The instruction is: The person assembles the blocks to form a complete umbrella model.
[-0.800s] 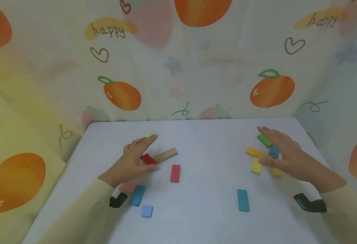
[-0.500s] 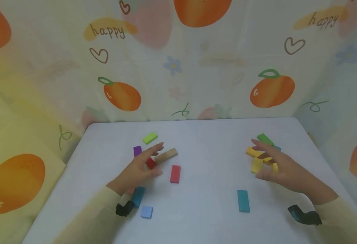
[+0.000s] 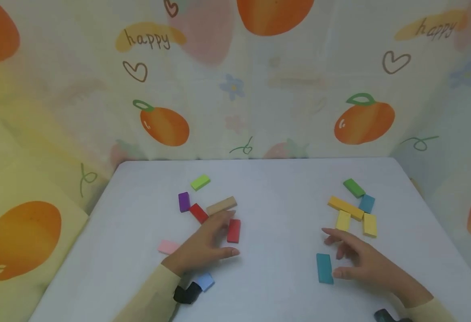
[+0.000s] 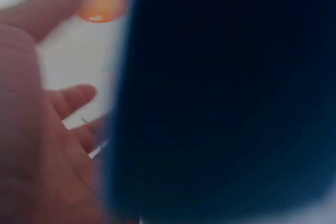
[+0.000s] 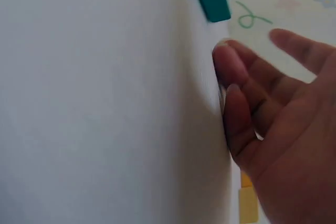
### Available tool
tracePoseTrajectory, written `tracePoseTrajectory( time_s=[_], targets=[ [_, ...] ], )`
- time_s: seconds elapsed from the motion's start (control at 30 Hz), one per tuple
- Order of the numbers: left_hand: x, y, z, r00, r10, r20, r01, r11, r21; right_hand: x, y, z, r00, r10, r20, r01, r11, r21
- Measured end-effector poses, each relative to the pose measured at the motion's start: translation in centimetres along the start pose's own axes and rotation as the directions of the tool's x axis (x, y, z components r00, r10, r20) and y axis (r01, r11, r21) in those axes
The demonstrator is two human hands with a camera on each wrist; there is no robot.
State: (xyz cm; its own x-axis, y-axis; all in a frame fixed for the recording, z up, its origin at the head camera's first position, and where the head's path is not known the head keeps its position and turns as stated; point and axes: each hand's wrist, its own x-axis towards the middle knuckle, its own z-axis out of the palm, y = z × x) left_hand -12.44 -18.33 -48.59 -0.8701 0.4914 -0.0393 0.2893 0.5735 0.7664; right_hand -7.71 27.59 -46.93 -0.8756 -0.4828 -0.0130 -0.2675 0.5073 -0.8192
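The right hand point(image 3: 360, 264) is resting on the white table point(image 3: 275, 201), fingers loosely spread, holding nothing, thumb just beside the teal block point(image 3: 324, 268). The left hand point(image 3: 205, 248) is lying open, fingertips apparently touching the red block point(image 3: 233, 230). Yellow blocks point(image 3: 354, 214) are lying farther back.

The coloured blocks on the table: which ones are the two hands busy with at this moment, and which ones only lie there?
In hand:
left hand at red block
right hand beside teal block

Lying about:
lime block
purple block
tan block
pink block
yellow blocks
green block
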Motion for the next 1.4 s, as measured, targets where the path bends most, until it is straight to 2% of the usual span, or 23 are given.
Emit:
tracePoseTrajectory(
  time_s=[0.17, 0.27, 0.47, 0.6, 0.77, 0.93, 1.17, 1.3, 1.4],
  targets=[
    [0.4, -0.2, 0.6, 0.996, 0.054, -0.068, -0.047, 0.994, 0.098, -1.2, 0.6, 1.2, 1.000, -0.005, -0.003, 0.005, 1.000, -0.006],
    [0.5, 0.0, 0.7, 0.993, 0.070, -0.092, -0.062, 0.994, 0.092, -1.4, 0.7, 1.7, 1.000, 0.024, 0.012, -0.023, 0.999, -0.037],
    [0.4, 0.3, 0.8, 0.992, 0.046, -0.114, -0.036, 0.995, 0.088, -1.4, 0.7, 2.2, 0.998, -0.044, -0.034, 0.040, 0.991, -0.128],
    [0.4, 0.3, 0.8, 0.990, 0.060, -0.124, -0.048, 0.994, 0.099, -1.3, 0.8, 2.5, 0.997, -0.062, -0.055, 0.054, 0.990, -0.130],
    [0.4, 0.6, 0.7, 0.987, 0.085, -0.139, -0.071, 0.992, 0.101, -1.0, 0.5, 2.5, 0.997, -0.059, -0.043, 0.053, 0.988, -0.144],
    [0.5, 1.7, 0.5, 0.984, 0.105, -0.146, -0.090, 0.990, 0.107, -0.6, 0.0, 2.4, 0.999, -0.039, -0.015, 0.035, 0.979, -0.202],
    [1.0, 5.1, 0.2, 0.990, 0.080, -0.120, -0.071, 0.994, 0.078, 1.1, -0.6, 2.4, 0.998, -0.053, 0.043, 0.061, 0.974, -0.219],
    [1.6, 5.9, 1.4, 0.988, 0.112, -0.101, -0.106, 0.992, 0.065, 2.2, -0.8, 2.7, 0.996, -0.065, 0.058, 0.076, 0.973, -0.216],
    [1.6, 5.9, 3.0, 0.993, 0.102, -0.063, -0.098, 0.994, 0.055, 3.0, -0.9, 2.9, 0.996, -0.055, 0.064, 0.067, 0.973, -0.219]
  ],
)
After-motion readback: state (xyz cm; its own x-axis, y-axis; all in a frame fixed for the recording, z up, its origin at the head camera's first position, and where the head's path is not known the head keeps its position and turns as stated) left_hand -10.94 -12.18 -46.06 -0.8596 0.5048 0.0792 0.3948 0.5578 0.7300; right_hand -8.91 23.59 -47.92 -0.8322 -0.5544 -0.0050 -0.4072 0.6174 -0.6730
